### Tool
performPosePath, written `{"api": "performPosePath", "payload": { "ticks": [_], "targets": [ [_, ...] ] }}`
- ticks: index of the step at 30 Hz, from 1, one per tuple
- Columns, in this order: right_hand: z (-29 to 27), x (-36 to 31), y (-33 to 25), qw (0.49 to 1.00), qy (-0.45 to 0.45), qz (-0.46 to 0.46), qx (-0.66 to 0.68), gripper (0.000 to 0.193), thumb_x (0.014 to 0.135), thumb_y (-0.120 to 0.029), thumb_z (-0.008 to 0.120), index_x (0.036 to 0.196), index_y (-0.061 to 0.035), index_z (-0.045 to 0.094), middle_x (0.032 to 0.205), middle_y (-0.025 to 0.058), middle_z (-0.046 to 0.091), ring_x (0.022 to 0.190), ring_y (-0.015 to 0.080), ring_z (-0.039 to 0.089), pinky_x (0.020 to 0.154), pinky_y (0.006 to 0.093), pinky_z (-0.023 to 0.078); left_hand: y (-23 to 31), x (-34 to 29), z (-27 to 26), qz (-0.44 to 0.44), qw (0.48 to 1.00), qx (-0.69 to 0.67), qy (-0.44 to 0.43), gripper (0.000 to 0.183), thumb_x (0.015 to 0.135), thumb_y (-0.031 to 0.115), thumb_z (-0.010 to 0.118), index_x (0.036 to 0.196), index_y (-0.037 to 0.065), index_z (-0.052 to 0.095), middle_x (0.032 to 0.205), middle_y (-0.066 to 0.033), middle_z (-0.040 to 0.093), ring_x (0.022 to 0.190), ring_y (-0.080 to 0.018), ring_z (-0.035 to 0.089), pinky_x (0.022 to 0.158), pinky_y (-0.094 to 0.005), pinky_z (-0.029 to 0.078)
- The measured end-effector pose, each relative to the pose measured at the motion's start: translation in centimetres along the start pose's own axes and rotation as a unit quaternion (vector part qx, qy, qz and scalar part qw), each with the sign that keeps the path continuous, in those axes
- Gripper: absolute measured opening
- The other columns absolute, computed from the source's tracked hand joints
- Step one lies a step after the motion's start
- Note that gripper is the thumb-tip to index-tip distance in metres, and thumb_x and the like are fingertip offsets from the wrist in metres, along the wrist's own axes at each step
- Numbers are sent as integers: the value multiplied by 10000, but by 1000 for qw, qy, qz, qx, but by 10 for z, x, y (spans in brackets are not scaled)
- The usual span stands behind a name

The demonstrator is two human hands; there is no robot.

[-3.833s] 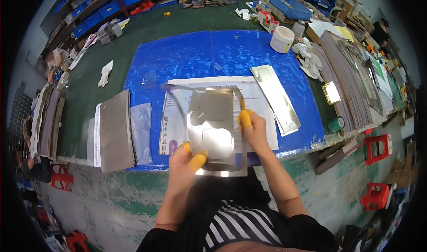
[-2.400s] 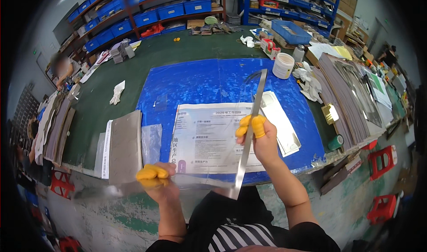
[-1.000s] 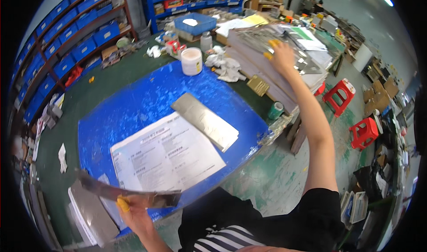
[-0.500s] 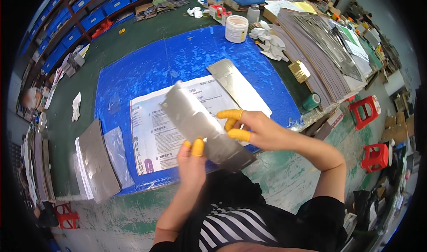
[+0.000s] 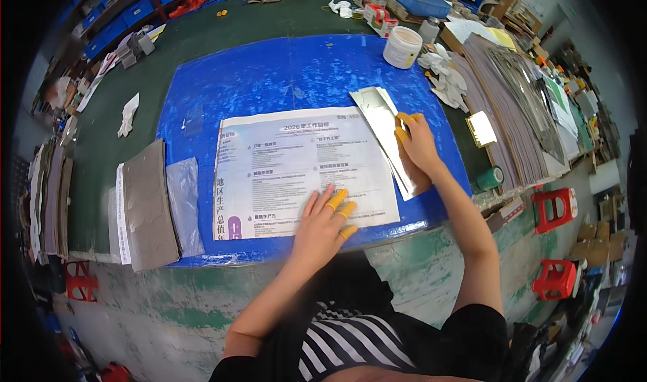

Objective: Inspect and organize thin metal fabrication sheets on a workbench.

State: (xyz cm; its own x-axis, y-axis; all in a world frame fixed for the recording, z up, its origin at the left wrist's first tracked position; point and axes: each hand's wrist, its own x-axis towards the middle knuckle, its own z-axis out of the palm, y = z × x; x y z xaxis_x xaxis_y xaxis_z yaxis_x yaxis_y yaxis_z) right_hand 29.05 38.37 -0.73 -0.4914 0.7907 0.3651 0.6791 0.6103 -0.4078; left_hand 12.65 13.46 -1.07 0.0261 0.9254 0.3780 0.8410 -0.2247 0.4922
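A newspaper page (image 5: 283,200) lies flat on the blue sheet covering the table. On its lower right part rests my left hand (image 5: 323,226), fingers spread and open, with yellow finger cots on several of them. Along the page's right edge lie shiny thin metal sheets (image 5: 379,122), overlapping one another. My right hand (image 5: 419,145), also in yellow finger cots, has its fingers bent over the right edge of the top metal sheet. Its palm hides part of that edge.
Grey sheets (image 5: 151,207) and clear plastic film (image 5: 182,203) lie at the left. A white tub (image 5: 402,47) stands at the back right, near crumpled white cloths (image 5: 445,79). Stacked boards (image 5: 495,122) and a green tape roll (image 5: 490,178) line the right side.
The metal sheet that both hands held above the newspaper is now at the pile on the right. My left hand has come down onto the page; my right hand has moved right.
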Motion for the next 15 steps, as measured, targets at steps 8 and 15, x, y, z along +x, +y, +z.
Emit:
{"api": "performPosePath", "payload": {
  "ticks": [8, 15],
  "targets": [
    [14, 3, -37, 993, 13, -35, -112, 497, 742, -233, 621, 1154, 11, 487, 1237, 240, 412, 1064, 377, 431, 894, 407, 370, -6, -6, -7, -37, 999, 16, 19, 350, 729, 225, 638, 1033, 60, 585, 1174, -116, 497, 1206, -288, 368, 1008, -441, 254],
    [21, -4, -27, 991, -57, -55, -111, 496, 785, -206, 587, 1178, 60, 444, 1199, 285, 430, 1151, 404, 373, 969, 421, 290, -7, -7, -1, -17, 999, 5, 31, 341, 748, 246, 610, 1031, 59, 571, 1201, -105, 475, 1228, -277, 329, 1021, -436, 227]
  ]
}}
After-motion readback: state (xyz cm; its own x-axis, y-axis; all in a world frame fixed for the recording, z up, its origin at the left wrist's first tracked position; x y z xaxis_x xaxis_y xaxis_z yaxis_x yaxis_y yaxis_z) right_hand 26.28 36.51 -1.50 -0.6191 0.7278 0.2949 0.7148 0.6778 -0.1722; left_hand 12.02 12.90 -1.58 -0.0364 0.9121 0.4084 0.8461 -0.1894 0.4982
